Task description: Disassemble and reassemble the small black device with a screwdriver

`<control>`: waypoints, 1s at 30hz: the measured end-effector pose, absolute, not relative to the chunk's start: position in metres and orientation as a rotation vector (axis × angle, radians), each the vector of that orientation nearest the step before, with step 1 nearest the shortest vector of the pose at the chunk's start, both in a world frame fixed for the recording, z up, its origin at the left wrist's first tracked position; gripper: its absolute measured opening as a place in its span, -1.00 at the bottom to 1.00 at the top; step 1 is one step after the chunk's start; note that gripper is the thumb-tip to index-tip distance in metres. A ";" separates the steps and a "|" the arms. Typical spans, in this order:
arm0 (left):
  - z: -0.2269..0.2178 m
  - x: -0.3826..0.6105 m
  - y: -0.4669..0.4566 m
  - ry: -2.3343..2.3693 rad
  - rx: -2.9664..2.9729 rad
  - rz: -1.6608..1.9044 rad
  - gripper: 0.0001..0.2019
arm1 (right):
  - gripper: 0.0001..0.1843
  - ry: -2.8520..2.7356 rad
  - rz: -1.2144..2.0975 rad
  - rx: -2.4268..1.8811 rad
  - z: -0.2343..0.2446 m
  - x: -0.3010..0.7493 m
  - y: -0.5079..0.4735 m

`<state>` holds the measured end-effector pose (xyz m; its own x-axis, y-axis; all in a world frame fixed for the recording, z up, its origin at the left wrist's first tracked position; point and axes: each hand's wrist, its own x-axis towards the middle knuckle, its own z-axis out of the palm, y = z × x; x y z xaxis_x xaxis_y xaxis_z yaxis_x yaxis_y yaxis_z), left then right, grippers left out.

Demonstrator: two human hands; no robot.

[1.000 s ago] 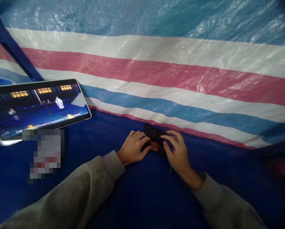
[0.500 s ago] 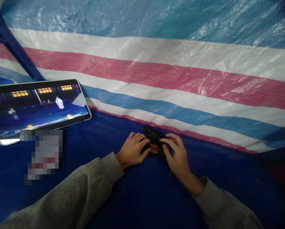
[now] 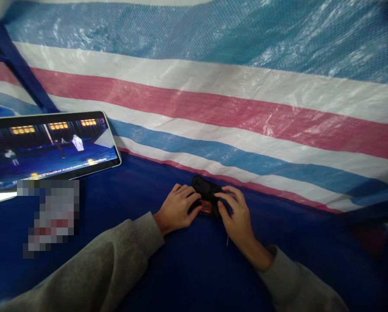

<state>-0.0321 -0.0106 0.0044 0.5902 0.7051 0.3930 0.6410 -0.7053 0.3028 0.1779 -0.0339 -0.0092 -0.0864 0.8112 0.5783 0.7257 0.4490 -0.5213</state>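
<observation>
A small black case [image 3: 204, 186] lies on the dark blue surface, its lid flap up toward the striped sheet. Inside it shows an orange-red piece [image 3: 207, 206] with a small dark marking; what exactly it is I cannot make out. My left hand [image 3: 180, 207] is closed over the case's left side, thumb by the orange-red piece and fingers bent along the edge. On the right side, my right hand [image 3: 234, 212] grips the case with curved fingers and thumb. A thin pale string [image 3: 227, 241] hangs below the right hand.
At the left a tablet [image 3: 115, 162] with a lit stage scene leans on the blue surface [image 3: 187, 277]. A blurred-out pale item [image 3: 55, 216] lies in front of it. A striped plastic sheet [image 3: 213, 104] rises behind, with blue frame bars [image 3: 27, 69] at the left.
The whole view has shifted slightly, with everything sitting a little lower and further left. Both hands stay at the black case with almost the same finger positions.
</observation>
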 end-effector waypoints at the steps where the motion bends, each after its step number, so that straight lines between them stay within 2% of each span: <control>1: 0.004 -0.032 -0.011 1.138 2.683 0.751 -0.78 | -0.77 -1.835 0.124 -1.304 -0.010 0.178 -0.034; 30: 0.005 -0.032 -0.011 1.132 2.699 0.772 -0.78 | -0.76 -1.843 0.124 -1.303 -0.010 0.178 -0.034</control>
